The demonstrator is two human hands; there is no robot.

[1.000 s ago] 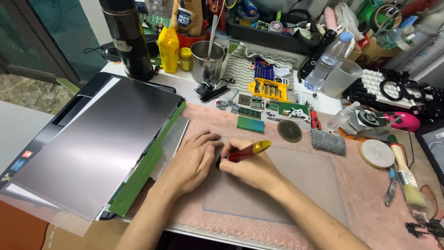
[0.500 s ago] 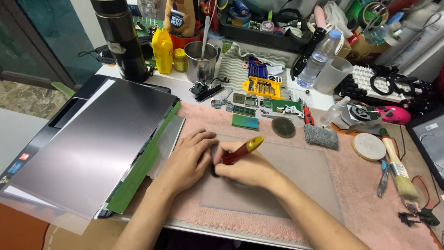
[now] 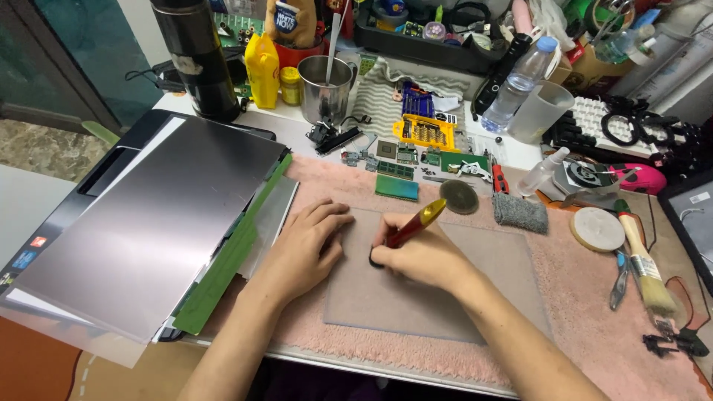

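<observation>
Fingers: right hand (image 3: 423, 256) closed round a red screwdriver (image 3: 413, 226), tip down on a small dark part (image 3: 376, 260).
Left hand (image 3: 304, 245): flat, empty, beside the part on the grey mat (image 3: 490, 289).
Change: hands barely shifted since a second ago; work stays on one spot.
Beyond: green board (image 3: 396, 187).

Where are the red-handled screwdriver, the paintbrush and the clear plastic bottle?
red-handled screwdriver (image 3: 417, 221), head view, red-and-yellow handle.
paintbrush (image 3: 643, 260), head view, wooden handle.
clear plastic bottle (image 3: 516, 87), head view, bottle's body.
</observation>
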